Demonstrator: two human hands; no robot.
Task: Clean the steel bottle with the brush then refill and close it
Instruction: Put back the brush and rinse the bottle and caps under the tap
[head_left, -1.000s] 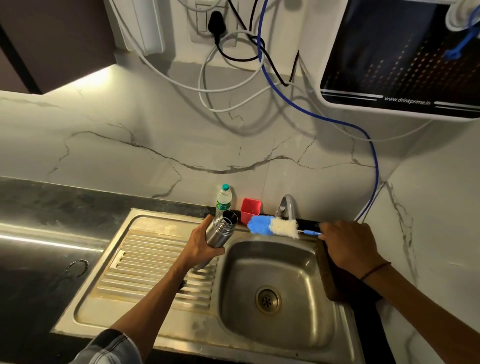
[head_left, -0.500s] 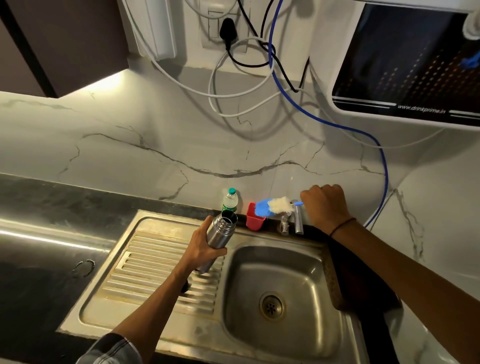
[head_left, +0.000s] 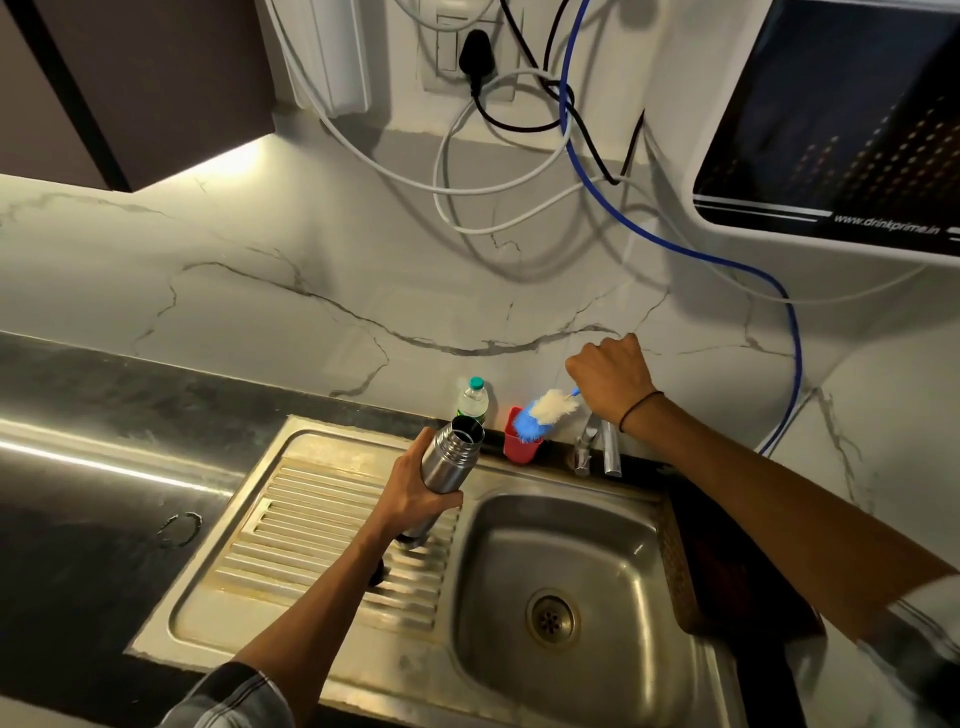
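My left hand (head_left: 415, 493) grips the steel bottle (head_left: 449, 460), which is open-mouthed and tilted above the ribbed draining board, its mouth toward the back. My right hand (head_left: 610, 379) is closed on the thin blue handle of the bottle brush (head_left: 543, 415). The brush points down and left, and its blue tip dips into the red cup (head_left: 519, 447) behind the sink. The white part of its bristles sticks out above the cup. A small dark round object (head_left: 376, 571) on the draining board lies partly hidden under my left forearm.
The steel sink (head_left: 597, 530) has a tap (head_left: 597, 447) at its back rim. A small plastic bottle with a green cap (head_left: 474, 400) stands behind the steel bottle. A dark mat (head_left: 717, 571) lies right of the basin. The water purifier (head_left: 841, 119) hangs upper right, with cables on the wall.
My right hand lifted the brush from over the basin's back edge up toward the wall, then tipped its head down into the red cup. The left hand kept the bottle almost still.
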